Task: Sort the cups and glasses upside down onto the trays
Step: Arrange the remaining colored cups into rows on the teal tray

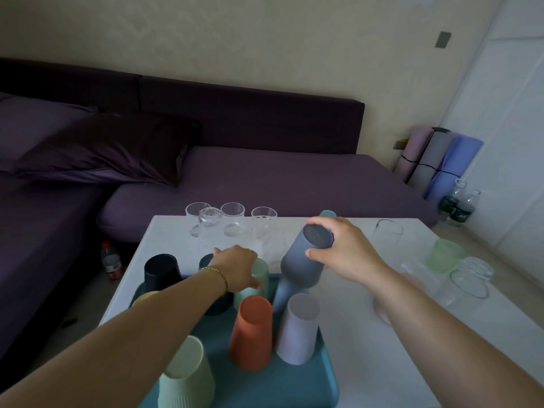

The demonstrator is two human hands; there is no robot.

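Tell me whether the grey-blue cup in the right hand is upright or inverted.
Inverted and tilted: the grey-blue cup shows its closed base on top, with the right hand gripping it.

Two bare arms are in view, uncovered all the way from the picture's lower edge to the wrists. The left forearm (132,334) carries the only thing worn: a thin gold-coloured chain bracelet (219,275) of fine links, lying slantwise across the wrist just behind the left grip (235,269), with a small greenish piece at its upper end. The right forearm (456,334) and its wrist are bare up to the right grip (350,251); the nails are too blurred to make out
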